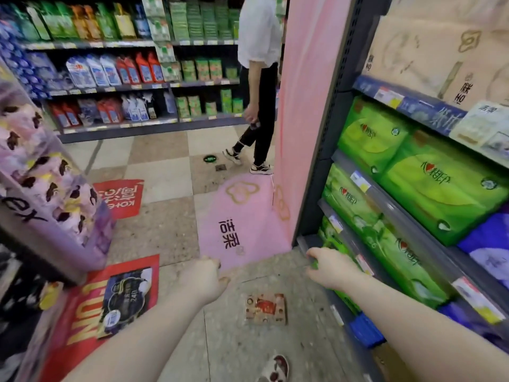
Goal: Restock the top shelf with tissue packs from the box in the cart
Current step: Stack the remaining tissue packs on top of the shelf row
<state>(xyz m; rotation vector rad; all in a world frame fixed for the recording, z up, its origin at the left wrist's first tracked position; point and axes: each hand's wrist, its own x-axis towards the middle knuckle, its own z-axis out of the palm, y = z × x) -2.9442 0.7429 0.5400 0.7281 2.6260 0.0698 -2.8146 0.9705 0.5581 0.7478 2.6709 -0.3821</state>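
A small brown-and-red tissue pack (265,308) lies flat on the floor between my arms. My left hand (205,277) hangs above the floor to the left of it, fingers loosely curled and holding nothing. My right hand (332,268) is at the front corner of the lowest shelf (303,244), its bent fingers against a green tissue pack (334,244); whether it grips the pack is hidden. Beige tissue packs (440,51) fill the top shelf on the right. No cart or box is in view.
Large green packs (429,186) and purple packs (487,249) fill the right shelving. A person in a white shirt (259,78) walks at the aisle end beside a pink panel (305,106). A purple display stand (55,188) is on my left. My slipper (275,368) shows below.
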